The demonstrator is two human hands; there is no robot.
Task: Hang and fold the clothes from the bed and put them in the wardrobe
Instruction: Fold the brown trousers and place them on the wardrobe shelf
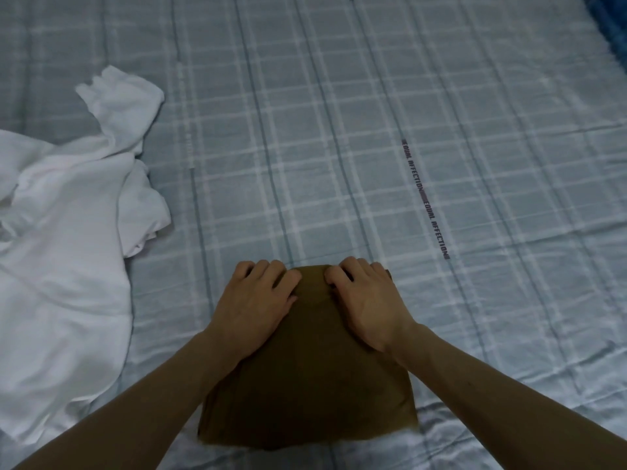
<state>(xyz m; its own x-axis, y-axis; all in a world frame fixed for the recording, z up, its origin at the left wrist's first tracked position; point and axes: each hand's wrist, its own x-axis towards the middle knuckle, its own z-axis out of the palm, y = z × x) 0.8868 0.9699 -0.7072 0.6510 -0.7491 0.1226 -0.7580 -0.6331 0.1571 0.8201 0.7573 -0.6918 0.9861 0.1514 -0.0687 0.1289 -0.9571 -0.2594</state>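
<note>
2 hands, left hand (258, 300) and right hand (368, 301), press curled fingers onto the folded brown garment's (312, 385) far edge.

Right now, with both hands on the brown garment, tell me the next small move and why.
Probably fold the far edge back toward you. The left hand and right hand both grip the far end of the brown garment, which already lies as a narrow folded strip on the bed.

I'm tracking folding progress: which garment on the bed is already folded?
The brown garment under both hands, a compact rectangle. The white garment to its left lies crumpled and spread out.
</note>
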